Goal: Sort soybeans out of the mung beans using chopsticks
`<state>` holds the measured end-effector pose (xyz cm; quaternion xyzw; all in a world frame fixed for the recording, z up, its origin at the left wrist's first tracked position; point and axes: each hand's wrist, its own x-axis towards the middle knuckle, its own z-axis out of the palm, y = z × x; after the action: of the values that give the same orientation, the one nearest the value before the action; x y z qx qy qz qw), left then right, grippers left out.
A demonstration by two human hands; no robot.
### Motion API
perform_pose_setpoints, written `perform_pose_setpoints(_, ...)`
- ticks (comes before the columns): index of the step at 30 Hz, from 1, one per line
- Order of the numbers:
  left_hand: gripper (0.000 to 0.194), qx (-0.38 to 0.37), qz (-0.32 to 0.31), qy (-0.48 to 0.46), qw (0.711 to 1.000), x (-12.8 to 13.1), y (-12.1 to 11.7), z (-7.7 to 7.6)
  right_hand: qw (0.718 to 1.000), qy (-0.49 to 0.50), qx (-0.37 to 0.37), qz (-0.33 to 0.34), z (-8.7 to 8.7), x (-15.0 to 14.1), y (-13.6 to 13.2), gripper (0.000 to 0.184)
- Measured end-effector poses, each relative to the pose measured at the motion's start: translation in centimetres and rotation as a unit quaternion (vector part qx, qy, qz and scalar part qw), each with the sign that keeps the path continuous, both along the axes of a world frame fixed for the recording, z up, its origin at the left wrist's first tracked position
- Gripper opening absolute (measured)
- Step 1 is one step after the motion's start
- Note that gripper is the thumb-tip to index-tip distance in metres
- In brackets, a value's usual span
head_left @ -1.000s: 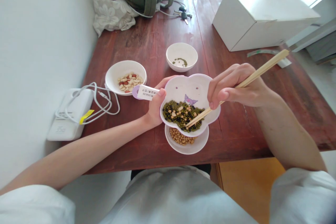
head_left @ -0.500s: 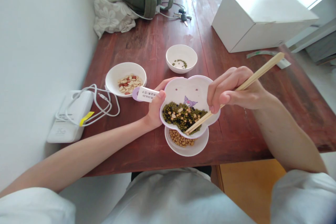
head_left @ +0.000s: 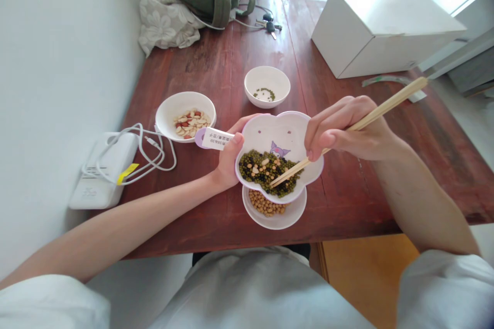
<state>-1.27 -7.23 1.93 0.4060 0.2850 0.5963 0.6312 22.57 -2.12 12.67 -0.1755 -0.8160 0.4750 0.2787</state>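
Left hand (head_left: 230, 162) grasps flower-shaped bowl (head_left: 278, 131) above 1 white dish (head_left: 295, 209), keeping mixed beans (head_left: 266, 172) within reach of 2 wooden chopsticks (head_left: 380, 105) pinched by right hand (head_left: 343, 128).

Dark red wooden table (head_left: 347, 205) — white box (head_left: 380, 36), keys (head_left: 270, 25), peanut bowl (head_left: 164, 118), bean bowl (head_left: 266, 73)

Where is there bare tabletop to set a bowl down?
Bare wood of the table shows right of the flower-shaped bowl, below the right hand. It is crowded around the left hand, by the nut bowl and white device.
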Motion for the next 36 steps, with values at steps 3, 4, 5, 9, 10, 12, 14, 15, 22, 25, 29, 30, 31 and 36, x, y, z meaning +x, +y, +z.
perform_pose_setpoints(3,0.063,-0.002,0.002,0.015,1.000,0.03,0.03,0.26,1.000,-0.015,0.008,0.001,-0.13,0.01,-0.03,0.049)
perform_pose_setpoints(4,0.064,-0.004,0.004,0.022,1.000,0.03,0.03,0.31,1.000,-0.017,0.010,0.002,-0.17,0.01,-0.05,0.049)
perform_pose_setpoints(5,0.065,-0.008,0.007,0.029,1.000,0.02,0.01,0.35,1.000,-0.019,0.010,0.002,-0.20,0.01,-0.08,0.050)
perform_pose_setpoints(9,0.065,-0.010,0.003,0.030,0.999,-0.05,-0.10,0.26,1.000,-0.016,-0.002,0.012,-0.25,0.00,-0.15,0.051)
perform_pose_setpoints(10,0.063,-0.009,0.001,0.026,1.000,-0.08,-0.13,0.21,1.000,-0.015,-0.004,0.012,-0.23,-0.01,-0.15,0.052)
perform_pose_setpoints(12,0.061,-0.008,0.000,0.020,1.000,-0.12,-0.16,0.14,1.000,-0.011,-0.005,0.012,-0.13,-0.02,-0.16,0.052)
perform_pose_setpoints(14,0.061,-0.009,0.001,0.018,1.000,-0.14,-0.17,0.14,1.000,-0.005,-0.007,0.013,-0.02,-0.02,-0.15,0.052)
perform_pose_setpoints(15,0.062,-0.011,0.000,0.018,1.000,-0.14,-0.16,0.16,1.000,-0.002,-0.008,0.013,0.03,-0.03,-0.15,0.052)
perform_pose_setpoints(22,0.059,-0.001,-0.006,0.003,1.000,-0.10,-0.07,0.28,0.999,0.014,-0.025,0.018,0.06,-0.03,-0.20,0.054)
perform_pose_setpoints(25,0.059,0.005,-0.007,0.003,1.000,-0.16,0.01,0.12,0.999,0.016,-0.029,0.020,0.03,-0.07,-0.23,0.054)
perform_pose_setpoints(29,0.069,-0.009,-0.006,0.026,1.000,-0.21,0.03,0.00,0.999,0.014,-0.030,0.027,0.01,-0.15,-0.25,0.054)
perform_pose_setpoints(30,0.070,-0.012,-0.005,0.029,0.999,-0.21,0.03,0.01,0.999,0.014,-0.033,0.027,0.00,-0.16,-0.25,0.054)
perform_pose_setpoints(31,0.070,-0.013,-0.004,0.030,0.999,-0.20,0.02,0.01,0.999,0.014,-0.035,0.027,0.00,-0.14,-0.24,0.054)
perform_pose_setpoints(36,0.062,0.001,-0.003,0.013,1.000,-0.18,0.03,-0.01,0.999,0.015,-0.033,0.025,0.11,0.03,-0.21,0.053)
